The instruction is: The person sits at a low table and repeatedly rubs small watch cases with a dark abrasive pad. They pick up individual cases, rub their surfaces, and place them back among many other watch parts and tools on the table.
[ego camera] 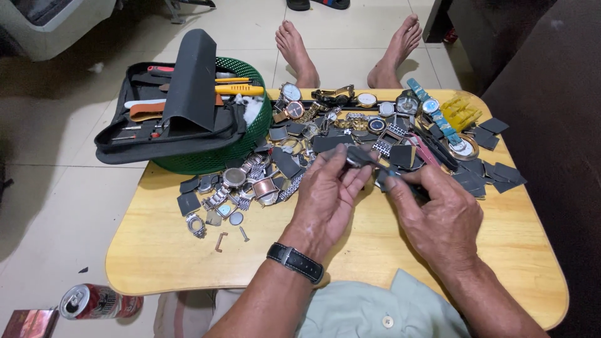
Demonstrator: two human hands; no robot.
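Observation:
My left hand point(325, 197) pinches a small dark watch part point(355, 156) between thumb and fingers above the wooden lap table point(163, 250). A black strap watch sits on that wrist. My right hand point(435, 216) grips a thin blue-handled tool point(391, 176), its tip touching the part. Both hands hover over a heap of watches, metal bands and cases point(294, 134) spread across the table's far half.
A green basket point(250, 134) holds an open black tool case point(169, 119) at the table's left. Dark square pads point(494, 172) lie at the right. A red drink can point(97, 302) lies on the floor. My bare feet point(297, 53) rest beyond the table.

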